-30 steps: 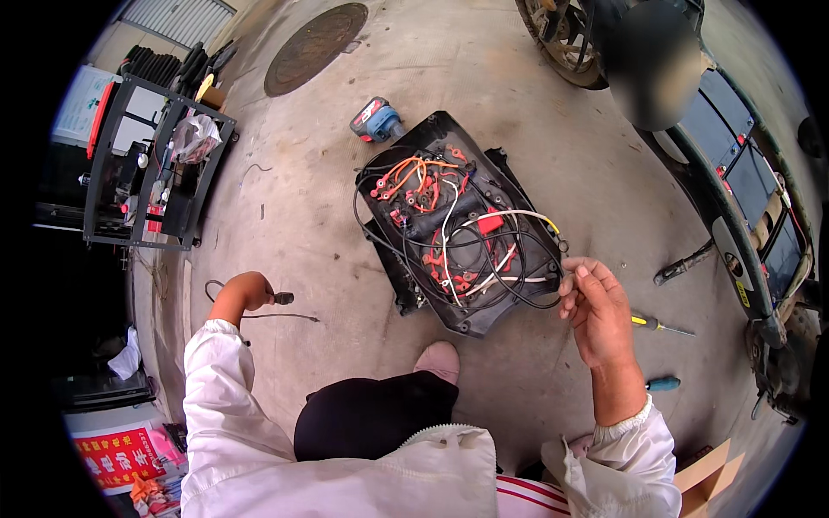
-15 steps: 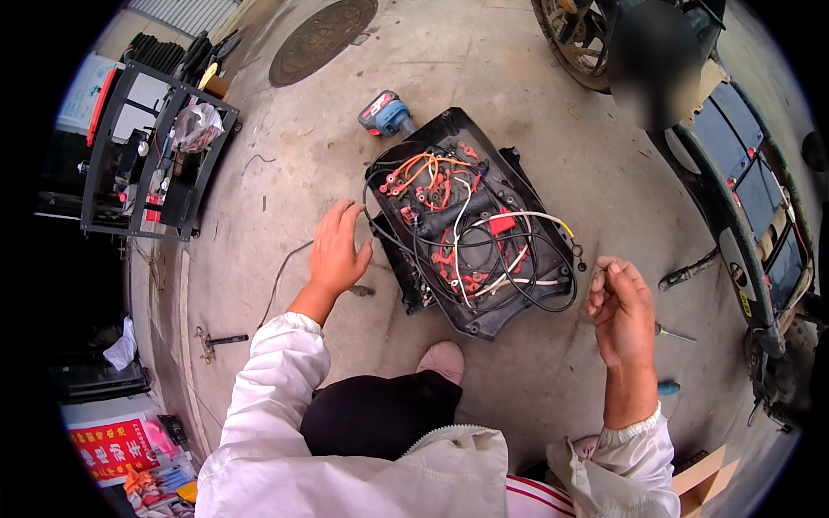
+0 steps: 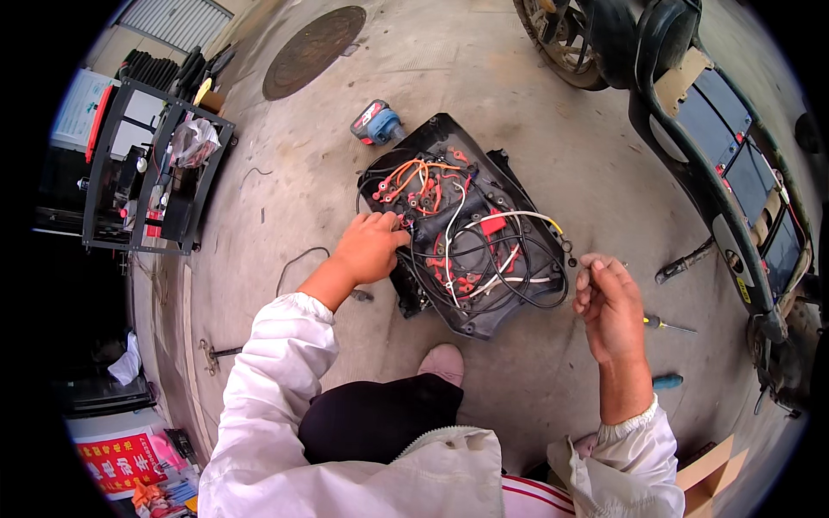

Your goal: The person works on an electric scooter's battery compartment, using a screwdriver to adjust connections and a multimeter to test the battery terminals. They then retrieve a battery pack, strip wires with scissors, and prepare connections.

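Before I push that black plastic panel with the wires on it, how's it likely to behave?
The black plastic panel will probably slide rather than tip, since it lies broad and low on the concrete floor. It looks fairly stiff, judging by its moulded shape. The loose wires tangled on top may shift or slip off.

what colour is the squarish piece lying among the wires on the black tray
Red: the squarish piece shows best in the head view.
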